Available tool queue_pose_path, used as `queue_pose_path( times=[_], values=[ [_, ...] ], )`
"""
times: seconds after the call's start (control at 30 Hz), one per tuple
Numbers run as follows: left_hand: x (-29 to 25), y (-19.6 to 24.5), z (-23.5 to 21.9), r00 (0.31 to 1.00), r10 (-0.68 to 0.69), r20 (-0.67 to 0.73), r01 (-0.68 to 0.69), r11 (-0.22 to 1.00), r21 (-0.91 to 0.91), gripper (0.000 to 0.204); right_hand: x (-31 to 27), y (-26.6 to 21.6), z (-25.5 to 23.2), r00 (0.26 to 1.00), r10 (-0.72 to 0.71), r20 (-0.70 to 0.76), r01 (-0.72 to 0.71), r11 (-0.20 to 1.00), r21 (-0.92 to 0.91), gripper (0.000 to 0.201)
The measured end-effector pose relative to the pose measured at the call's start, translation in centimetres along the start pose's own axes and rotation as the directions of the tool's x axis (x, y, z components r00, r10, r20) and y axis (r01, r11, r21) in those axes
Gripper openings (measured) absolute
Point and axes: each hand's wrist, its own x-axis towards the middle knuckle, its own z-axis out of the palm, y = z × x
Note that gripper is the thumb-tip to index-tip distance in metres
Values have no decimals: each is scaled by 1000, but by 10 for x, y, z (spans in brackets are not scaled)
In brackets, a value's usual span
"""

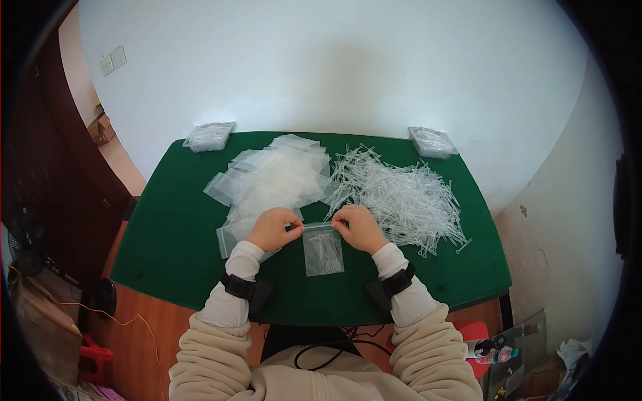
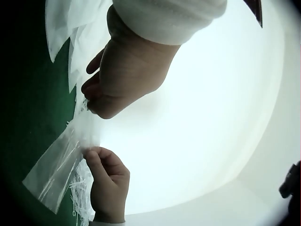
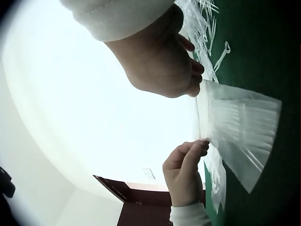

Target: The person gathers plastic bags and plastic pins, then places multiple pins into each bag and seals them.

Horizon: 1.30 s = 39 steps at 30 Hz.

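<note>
A clear zip bag (image 1: 324,257) with several thin clear plastic sticks inside hangs between the two hands, near the front middle of the table. The left hand (image 1: 273,229) pinches its top left corner between thumb and fingers. At the top right corner the right hand (image 1: 361,229) pinches the bag in the same way. Both wrist views show the bag (image 2: 55,169) (image 3: 244,129) stretched between the fingertips, its sticks lying side by side. Whether the zip is sealed cannot be seen.
Behind the left hand spreads a pile of empty clear bags (image 1: 274,177). A heap of loose clear sticks (image 1: 408,200) lies behind and right of the right hand. Packed clear boxes stand at the back left (image 1: 209,136) and back right (image 1: 433,142) of the green table (image 1: 160,247).
</note>
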Motion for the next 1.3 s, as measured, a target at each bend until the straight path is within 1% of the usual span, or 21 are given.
queue_pose_path(
  times=[0.07,0.13,0.17,0.23,0.27,0.37,0.5,0.63,0.73,0.83,0.9,1.0,1.13,1.23,1.27,1.3],
  values=[
    [-1,-2,1,999,-23,-26,23,1000,4,15,0,1,-1,1000,5,-15,-5,1000,-12,6],
    [-1,2,1,999,-35,-40,35,999,6,15,0,-2,-2,998,40,45,-39,999,-30,5],
    [0,5,3,994,-35,-100,33,999,-21,15,0,-2,-2,996,56,74,-54,998,-40,6],
    [2,11,5,975,-39,-218,23,997,-76,14,1,-5,0,998,37,52,-36,999,-36,5],
    [2,9,6,975,-38,-218,22,997,-76,14,0,-7,2,999,22,30,-21,999,-32,5],
    [3,2,12,988,115,-107,-113,993,23,13,-1,-8,5,1000,2,12,-2,1000,-30,6],
    [2,5,15,994,89,-67,-86,996,39,12,-1,-9,7,1000,-10,12,11,1000,-28,6],
    [1,5,16,994,97,-50,-93,993,68,12,0,-13,7,1000,-18,0,18,999,-35,6],
    [2,9,18,993,98,-66,-93,993,74,12,1,-20,7,1000,-19,-25,17,998,-60,6],
    [3,12,21,989,116,-88,-110,991,71,12,2,-28,11,992,-121,32,121,993,-3,8],
    [3,13,24,981,155,-115,-149,987,58,12,2,-27,12,992,-125,30,125,992,7,8],
    [3,12,27,981,150,-126,-147,989,33,12,3,-22,11,990,-135,29,135,991,25,9],
    [4,8,20,987,120,-111,-117,993,29,13,1,-8,8,994,-108,31,108,994,2,8],
    [3,7,18,993,81,-91,-79,997,26,13,0,6,8,1000,-17,-18,18,999,41,9],
    [2,7,17,995,54,-81,-53,998,21,13,0,5,8,1000,-18,-18,19,999,40,9],
    [2,7,17,997,28,-70,-27,1000,16,14,-1,4,9,997,79,2,-79,987,141,9]
  ],
)
